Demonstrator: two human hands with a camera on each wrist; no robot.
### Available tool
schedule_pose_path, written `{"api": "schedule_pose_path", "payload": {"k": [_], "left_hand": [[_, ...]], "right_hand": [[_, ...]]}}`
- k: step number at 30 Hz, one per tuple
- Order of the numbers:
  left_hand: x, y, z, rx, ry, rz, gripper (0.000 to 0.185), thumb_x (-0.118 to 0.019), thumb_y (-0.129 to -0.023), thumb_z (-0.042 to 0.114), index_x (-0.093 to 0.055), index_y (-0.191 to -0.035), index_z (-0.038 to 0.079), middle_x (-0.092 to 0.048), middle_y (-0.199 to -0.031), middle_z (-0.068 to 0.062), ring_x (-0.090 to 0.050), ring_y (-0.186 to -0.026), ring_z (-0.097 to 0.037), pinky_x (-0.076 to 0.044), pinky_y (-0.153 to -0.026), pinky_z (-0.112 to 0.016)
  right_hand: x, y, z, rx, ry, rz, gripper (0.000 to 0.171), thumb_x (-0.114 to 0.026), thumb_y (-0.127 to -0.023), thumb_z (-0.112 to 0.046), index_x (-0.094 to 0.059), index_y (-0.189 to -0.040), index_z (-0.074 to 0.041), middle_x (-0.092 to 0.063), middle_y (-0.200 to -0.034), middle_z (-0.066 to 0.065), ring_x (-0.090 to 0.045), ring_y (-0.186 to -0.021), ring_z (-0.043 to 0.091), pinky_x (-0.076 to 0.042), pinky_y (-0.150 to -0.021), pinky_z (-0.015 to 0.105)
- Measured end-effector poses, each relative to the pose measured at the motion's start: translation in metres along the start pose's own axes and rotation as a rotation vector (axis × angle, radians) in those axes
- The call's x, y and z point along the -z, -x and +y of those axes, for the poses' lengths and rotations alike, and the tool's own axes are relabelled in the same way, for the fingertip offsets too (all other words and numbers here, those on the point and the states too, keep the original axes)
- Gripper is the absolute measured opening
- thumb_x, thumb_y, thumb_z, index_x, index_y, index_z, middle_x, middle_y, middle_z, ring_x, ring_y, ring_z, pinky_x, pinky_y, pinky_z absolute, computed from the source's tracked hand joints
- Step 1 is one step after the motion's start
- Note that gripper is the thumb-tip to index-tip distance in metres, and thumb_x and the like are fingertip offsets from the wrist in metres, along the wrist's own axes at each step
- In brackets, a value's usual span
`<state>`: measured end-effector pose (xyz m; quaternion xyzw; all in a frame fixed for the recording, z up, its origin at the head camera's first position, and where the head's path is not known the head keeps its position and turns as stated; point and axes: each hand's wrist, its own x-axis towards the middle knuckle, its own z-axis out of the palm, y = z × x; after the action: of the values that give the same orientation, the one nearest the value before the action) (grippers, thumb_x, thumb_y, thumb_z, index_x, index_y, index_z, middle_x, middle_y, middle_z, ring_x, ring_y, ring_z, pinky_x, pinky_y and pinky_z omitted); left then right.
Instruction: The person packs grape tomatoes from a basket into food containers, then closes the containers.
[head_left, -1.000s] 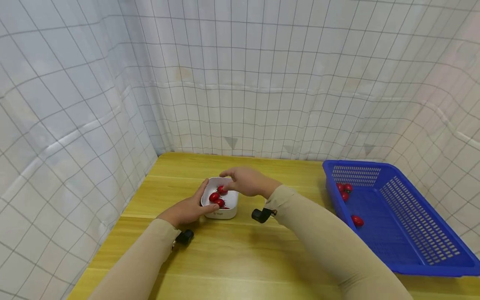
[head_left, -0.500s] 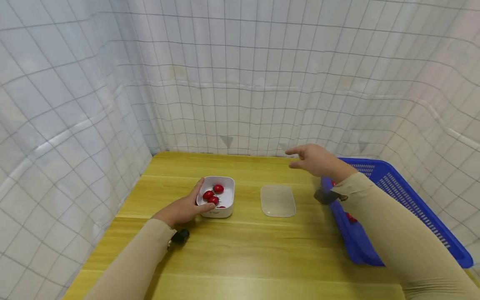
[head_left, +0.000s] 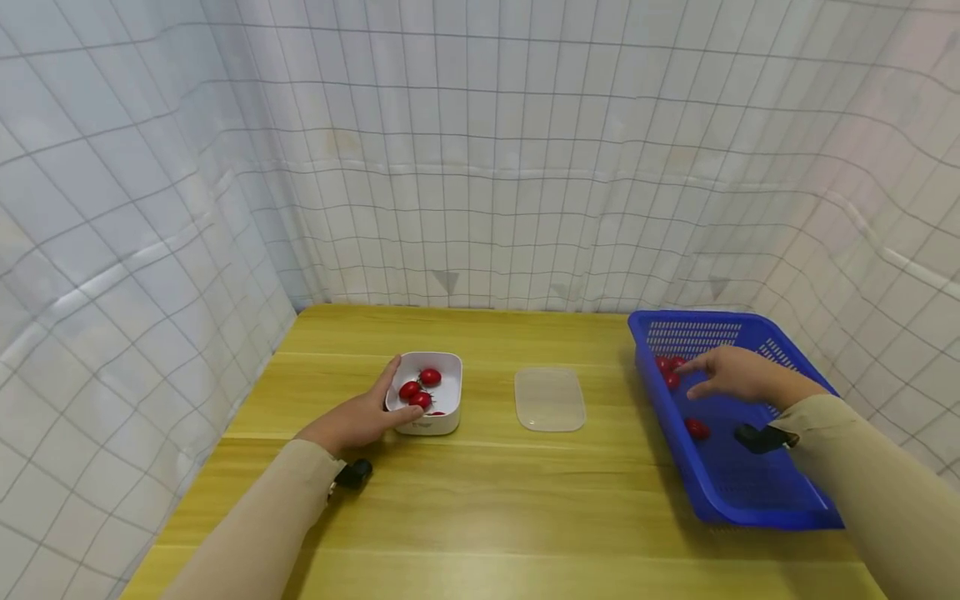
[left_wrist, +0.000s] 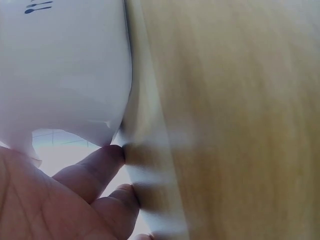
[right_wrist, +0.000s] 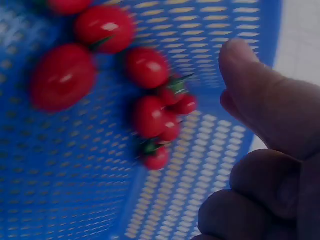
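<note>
My left hand point(head_left: 358, 419) holds the corner of a small white square food container point(head_left: 429, 427), thumb on the front rim and fingers along its left side. Inside lie several cherry tomatoes point(head_left: 430, 377). The left wrist view shows fingertips point(left_wrist: 114, 153) low beside the container wall point(left_wrist: 65, 70), near the tabletop. Over the blue perforated basket point(head_left: 761, 485) hovers my right hand point(head_left: 738, 372), thumb and index finger apart, holding nothing. Below it, cherry tomatoes point(head_left: 697, 429) lie along the basket's left side; the right wrist view shows several red ones point(right_wrist: 63, 77), some with green stems.
A flat translucent lid point(head_left: 550, 400) rests on the wooden table point(head_left: 525, 517) between container and basket. A white gridded curtain point(head_left: 495, 183) encloses the back and both sides.
My right hand has left the white container and travelled right, past the lid, to above the basket. The left hand has kept its hold on the container.
</note>
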<state>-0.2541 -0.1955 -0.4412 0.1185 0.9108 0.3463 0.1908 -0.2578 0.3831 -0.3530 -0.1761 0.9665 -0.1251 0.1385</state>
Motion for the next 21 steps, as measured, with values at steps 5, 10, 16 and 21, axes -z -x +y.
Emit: {"api": "schedule_pose_path", "payload": {"k": [5, 10, 16, 21], "left_hand": [[0.000, 0.000, -0.002, -0.007, 0.002, 0.001, 0.114, -0.060, -0.096, 0.072, 0.015, -0.169, 0.028, -0.017, -0.174, -0.025, -0.037, -0.152, -0.051, -0.033, -0.121, -0.066], [0.000, 0.000, 0.000, -0.005, 0.006, 0.005, 0.114, -0.061, -0.096, 0.071, 0.015, -0.169, 0.027, -0.017, -0.174, -0.025, -0.036, -0.152, -0.051, -0.032, -0.121, -0.067], [0.001, 0.001, 0.002, 0.004, 0.009, 0.002, 0.113, -0.061, -0.096, 0.069, 0.014, -0.169, 0.027, -0.017, -0.174, -0.025, -0.034, -0.153, -0.051, -0.031, -0.122, -0.067], [0.001, 0.000, 0.002, 0.008, 0.010, 0.002, 0.113, -0.061, -0.096, 0.068, 0.014, -0.169, 0.027, -0.017, -0.174, -0.025, -0.033, -0.154, -0.051, -0.030, -0.123, -0.067]], "right_hand": [[-0.015, 0.007, 0.017, 0.007, -0.039, -0.072, 0.044, -0.083, -0.090, -0.027, -0.077, -0.126, -0.004, -0.073, -0.129, 0.023, -0.068, -0.120, 0.044, -0.056, -0.097, 0.060], [-0.022, 0.008, 0.023, -0.004, -0.069, -0.128, 0.044, -0.085, -0.088, -0.026, -0.077, -0.125, -0.005, -0.073, -0.129, 0.022, -0.065, -0.125, 0.048, -0.051, -0.102, 0.065], [-0.026, 0.008, 0.026, -0.010, -0.095, -0.171, 0.042, -0.085, -0.088, -0.021, -0.077, -0.126, -0.004, -0.072, -0.131, 0.024, -0.062, -0.127, 0.052, -0.049, -0.103, 0.068], [-0.031, 0.007, 0.027, 0.025, -0.072, -0.171, 0.040, -0.085, -0.087, -0.019, -0.078, -0.123, -0.005, -0.074, -0.127, 0.023, -0.064, -0.124, 0.052, -0.051, -0.101, 0.067]]}}
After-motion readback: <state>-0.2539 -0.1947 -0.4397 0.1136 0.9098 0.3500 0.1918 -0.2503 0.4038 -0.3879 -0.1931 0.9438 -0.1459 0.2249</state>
